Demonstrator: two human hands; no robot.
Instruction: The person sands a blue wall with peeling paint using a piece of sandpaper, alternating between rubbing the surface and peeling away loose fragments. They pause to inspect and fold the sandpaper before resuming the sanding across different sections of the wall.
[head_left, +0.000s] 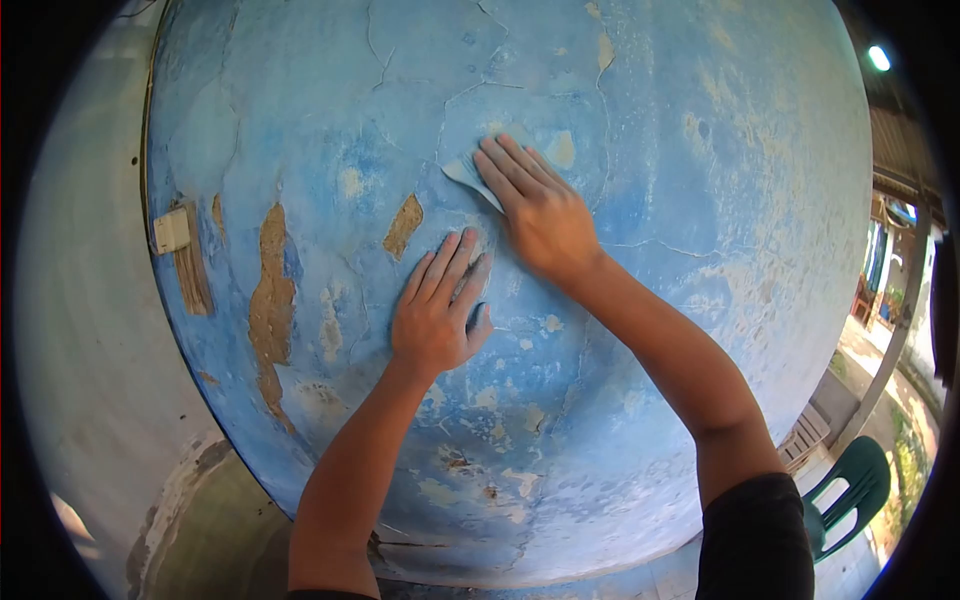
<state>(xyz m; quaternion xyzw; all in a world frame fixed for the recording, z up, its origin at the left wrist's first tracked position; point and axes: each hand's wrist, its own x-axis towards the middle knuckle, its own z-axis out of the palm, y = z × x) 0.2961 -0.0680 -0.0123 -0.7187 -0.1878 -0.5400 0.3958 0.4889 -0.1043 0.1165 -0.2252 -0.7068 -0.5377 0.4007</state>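
Observation:
My right hand point(540, 205) presses a pale, thin sheet of sandpaper point(470, 184) flat against the blue wall point(640, 340). One corner of the sheet curls out past the fingers, and most of it is hidden under the hand. Lower and to the left, my left hand point(437, 315) rests on the wall with its fingers stretched out and nothing in it. Pale dust coats the fingertips of both hands. Just above the left hand is a small bare patch point(403, 227) where the paint has come off.
Cracks and flaked paint run over the wall. A long brown bare strip point(271, 310) and a light switch box point(172, 231) are on the left, near the corner with a grey wall point(85, 300). A green plastic chair point(862, 480) stands at lower right.

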